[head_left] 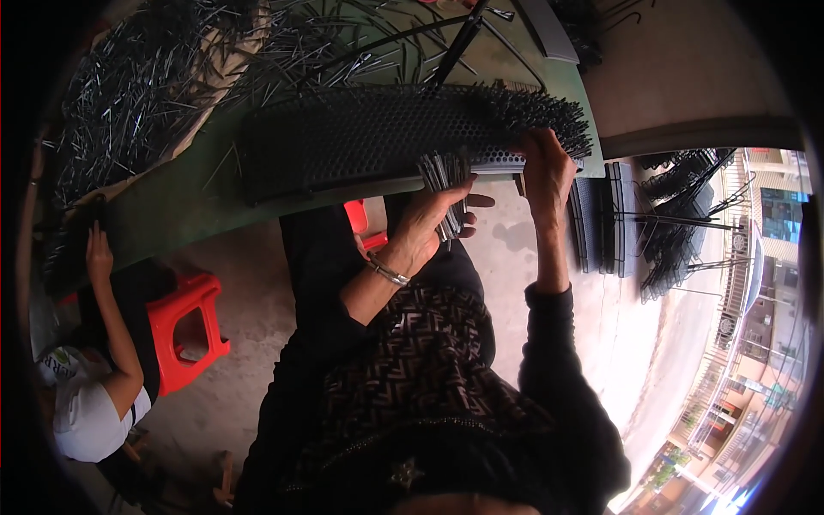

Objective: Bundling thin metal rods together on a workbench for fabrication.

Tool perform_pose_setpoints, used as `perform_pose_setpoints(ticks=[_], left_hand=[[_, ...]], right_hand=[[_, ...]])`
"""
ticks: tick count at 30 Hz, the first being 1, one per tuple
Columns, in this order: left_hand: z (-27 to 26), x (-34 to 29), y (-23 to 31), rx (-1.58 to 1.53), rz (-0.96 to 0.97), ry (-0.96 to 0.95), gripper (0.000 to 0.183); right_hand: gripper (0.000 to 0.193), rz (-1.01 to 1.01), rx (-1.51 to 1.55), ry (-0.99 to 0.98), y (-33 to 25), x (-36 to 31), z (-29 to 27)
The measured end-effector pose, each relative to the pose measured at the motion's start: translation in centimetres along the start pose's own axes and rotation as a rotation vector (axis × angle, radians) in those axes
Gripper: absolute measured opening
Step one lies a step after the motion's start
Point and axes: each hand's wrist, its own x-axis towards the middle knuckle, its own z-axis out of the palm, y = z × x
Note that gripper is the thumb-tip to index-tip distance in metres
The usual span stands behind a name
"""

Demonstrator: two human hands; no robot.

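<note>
A long dark rack (343,142) full of round holes lies along the near edge of the green table. Thin dark rods (549,116) stand packed upright in the holes at its right end, while the left and middle holes show bare. My left hand (421,223) is closed round a bundle of thin rods (442,176), held just in front of the rack's near edge. Over the rack's right part, my right hand (548,167) has its fingertips pinched together beside the standing rods. What lies between those fingertips is hidden.
Loose rods lie heaped on brown sheeting (227,69) at the far left of the green table (184,197). A co-worker's arm (116,326) reaches in at left, near a red stool (189,330). More dark racks (601,219) and wire frames (687,223) stand on the floor at right.
</note>
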Motion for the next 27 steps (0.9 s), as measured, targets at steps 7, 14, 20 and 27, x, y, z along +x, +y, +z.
perform_pose_setpoints(ticks=[7, 14, 20, 27], left_hand=[[-0.4, 0.1, -0.2, 0.021, 0.042, -0.042, 0.024], [0.3, -0.5, 0.1, -0.004, 0.044, 0.007, 0.025], [0.1, -0.6, 0.1, 0.016, 0.047, 0.057, 0.026], [0.4, -1.1, 0.3, 0.033, 0.083, 0.053, 0.027]], right_hand=[[0.010, -0.262, -0.243, 0.070, -0.2, 0.1, 0.8], [0.011, -0.335, -0.401, 0.152, 0.2, -0.3, 1.2], [0.026, -0.389, -0.579, 0.247, 1.2, -0.8, 1.7], [0.028, -0.372, -0.443, 0.271, -0.5, -2.3, 1.5]])
